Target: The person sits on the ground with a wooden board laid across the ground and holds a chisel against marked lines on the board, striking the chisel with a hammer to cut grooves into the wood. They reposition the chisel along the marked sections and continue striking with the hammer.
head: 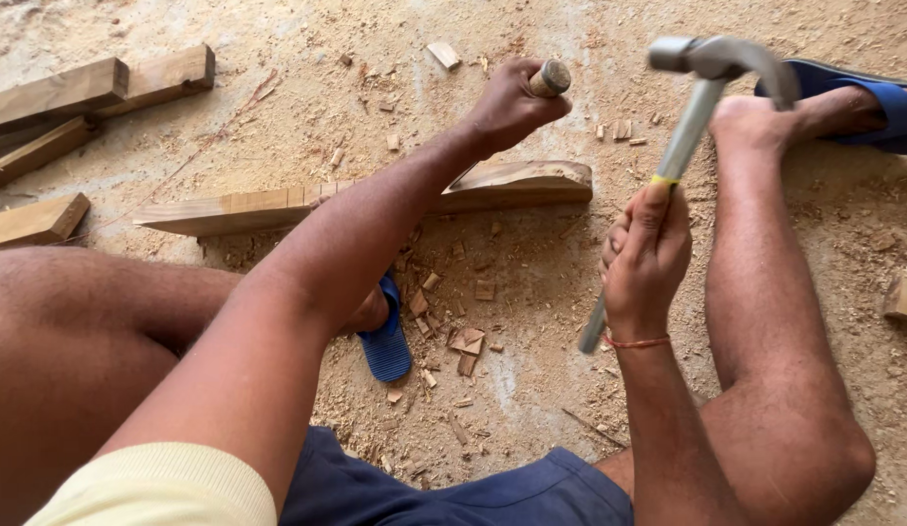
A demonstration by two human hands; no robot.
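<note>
Open sawdust-covered ground is left beyond the curved wooden plank [517,183]; nearer it, passage is blocked by scattered wood chips [466,341], and leftward by stacked timber offcuts [59,93].

A wooden-handled chisel [549,78] is gripped by the left hand [507,102] above a long carved piece of brown wood [512,183] that is laid on the sawdust-covered ground [531,292]. A silver metal claw hammer [692,117] is held raised by the right hand [646,258]. Small wood chips [466,341] are scattered beside a blue rubber sandal [387,341]. Rectangular wooden blocks [74,97] are seen at the upper left.
</note>
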